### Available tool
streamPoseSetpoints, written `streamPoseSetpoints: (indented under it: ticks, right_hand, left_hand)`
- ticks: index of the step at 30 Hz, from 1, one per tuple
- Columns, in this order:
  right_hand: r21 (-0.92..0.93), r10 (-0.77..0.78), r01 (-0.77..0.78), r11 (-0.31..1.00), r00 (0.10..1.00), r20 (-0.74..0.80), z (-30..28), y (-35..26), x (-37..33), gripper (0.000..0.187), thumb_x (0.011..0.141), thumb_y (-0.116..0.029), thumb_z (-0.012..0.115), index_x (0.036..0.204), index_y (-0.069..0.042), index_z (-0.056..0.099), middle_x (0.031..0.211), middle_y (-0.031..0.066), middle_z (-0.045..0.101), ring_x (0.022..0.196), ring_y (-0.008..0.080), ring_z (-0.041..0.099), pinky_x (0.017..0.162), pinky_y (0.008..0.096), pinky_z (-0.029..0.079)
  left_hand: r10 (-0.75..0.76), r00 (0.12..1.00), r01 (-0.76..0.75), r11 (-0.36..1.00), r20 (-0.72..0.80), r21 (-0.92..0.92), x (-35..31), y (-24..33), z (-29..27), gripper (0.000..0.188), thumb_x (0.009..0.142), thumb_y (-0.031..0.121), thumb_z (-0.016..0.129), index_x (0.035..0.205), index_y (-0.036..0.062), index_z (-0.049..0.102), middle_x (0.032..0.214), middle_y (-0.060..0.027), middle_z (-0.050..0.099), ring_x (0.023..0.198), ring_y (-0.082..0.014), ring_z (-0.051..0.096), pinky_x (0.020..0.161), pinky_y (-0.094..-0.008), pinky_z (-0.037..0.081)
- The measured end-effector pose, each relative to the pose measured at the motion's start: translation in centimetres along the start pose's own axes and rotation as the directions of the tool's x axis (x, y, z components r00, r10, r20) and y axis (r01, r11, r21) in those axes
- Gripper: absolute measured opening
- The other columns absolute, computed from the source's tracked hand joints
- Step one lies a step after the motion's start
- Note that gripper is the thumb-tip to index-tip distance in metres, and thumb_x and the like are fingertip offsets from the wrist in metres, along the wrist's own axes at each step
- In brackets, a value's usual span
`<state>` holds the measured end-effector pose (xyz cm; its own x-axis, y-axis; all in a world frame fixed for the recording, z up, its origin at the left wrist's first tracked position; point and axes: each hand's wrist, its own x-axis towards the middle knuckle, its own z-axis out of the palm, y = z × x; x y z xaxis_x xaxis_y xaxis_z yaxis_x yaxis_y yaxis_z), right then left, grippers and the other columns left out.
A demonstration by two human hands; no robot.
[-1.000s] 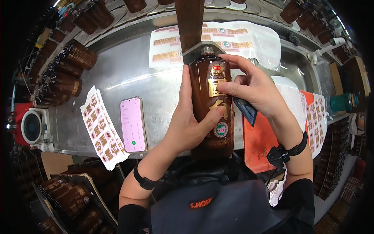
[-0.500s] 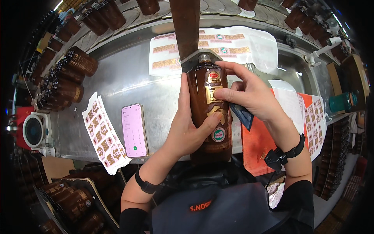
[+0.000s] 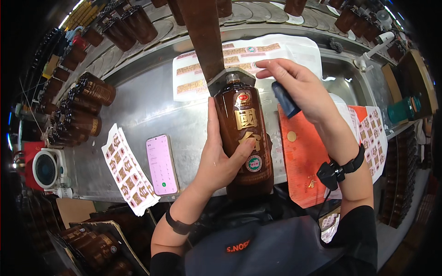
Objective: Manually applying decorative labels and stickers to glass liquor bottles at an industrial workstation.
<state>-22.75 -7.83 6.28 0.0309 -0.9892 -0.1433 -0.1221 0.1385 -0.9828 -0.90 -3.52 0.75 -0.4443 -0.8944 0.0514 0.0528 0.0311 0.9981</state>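
A brown glass bottle (image 3: pixel 225 103) lies at the middle of the bench with its neck pointing away, tilted a little to the left. Gold characters, a red oval emblem and a round green-and-white sticker run down its front. My left hand (image 3: pixel 218 161) wraps round its left side, the thumb resting on the lower gold character. Raised to the right of the bottle, my right hand (image 3: pixel 301 89) touches no part of it. A dark blue flat scraper (image 3: pixel 285 100) is tucked in that hand's lower fingers, while the index finger and thumb stretch left. The bottle's neck meets a grey angular bracket (image 3: pixel 218 83).
A brown post (image 3: pixel 200 32) rises beyond the bracket. Sticker sheets (image 3: pixel 129 170) and a phone (image 3: pixel 162 164) lie left; an orange-red mat (image 3: pixel 299 158) lies right. White label sheets (image 3: pixel 299 50) spread behind, near a sink (image 3: pixel 343 78). Brown bottles (image 3: pixel 94 89) crowd the left edge.
My right hand has left the bottle's front and lifted up and to the right, scraper still in it. The upper gold character is now uncovered. My left hand keeps its hold.
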Motion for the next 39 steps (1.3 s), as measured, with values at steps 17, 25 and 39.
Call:
streamPoseSetpoints:
  ticks: [17, 25, 39]
  right_hand:
    - [-0.14, 0.014, -0.001, 0.99, 0.995, 0.097, 1.9, 1.2, 0.0, 0.042, 0.083, -0.025, 0.078, 0.118, -0.006, 0.065, 0.082, -0.0067, 0.046, 0.069, 0.0011, 0.045, 0.062, 0.0163, 0.037]
    - [-0.146, 0.004, 0.011, 0.989, 0.995, 0.102, 1.8, 1.4, 0.2, 0.041, 0.083, -0.024, 0.078, 0.117, -0.006, 0.065, 0.082, -0.0065, 0.046, 0.07, 0.0012, 0.046, 0.063, 0.0167, 0.039]
    - [-0.051, -0.099, 0.103, 0.993, 0.992, 0.08, 0.6, 2.1, 0.6, 0.035, 0.093, -0.029, 0.065, 0.12, -0.007, 0.065, 0.087, -0.0052, 0.055, 0.077, 0.0024, 0.052, 0.069, 0.0162, 0.042]
  left_hand:
    - [-0.011, 0.997, -0.001, 0.991, -0.082, -0.137, 1.3, 0.3, 0.7, 0.092, 0.095, 0.019, 0.063, 0.152, -0.0038, -0.006, 0.139, -0.0189, 0.044, 0.122, -0.0217, 0.051, 0.102, -0.0334, 0.043]
    - [-0.009, 0.997, -0.004, 0.988, -0.083, -0.156, 1.3, 0.3, 0.7, 0.091, 0.095, 0.018, 0.062, 0.152, -0.0031, -0.005, 0.139, -0.0181, 0.043, 0.121, -0.0208, 0.051, 0.101, -0.0327, 0.043]
    - [-0.059, 0.997, 0.049, 0.982, -0.049, -0.183, 1.3, 0.8, 0.9, 0.091, 0.095, 0.017, 0.062, 0.152, -0.0025, -0.007, 0.138, -0.0178, 0.045, 0.119, -0.0197, 0.052, 0.1, -0.0324, 0.043]
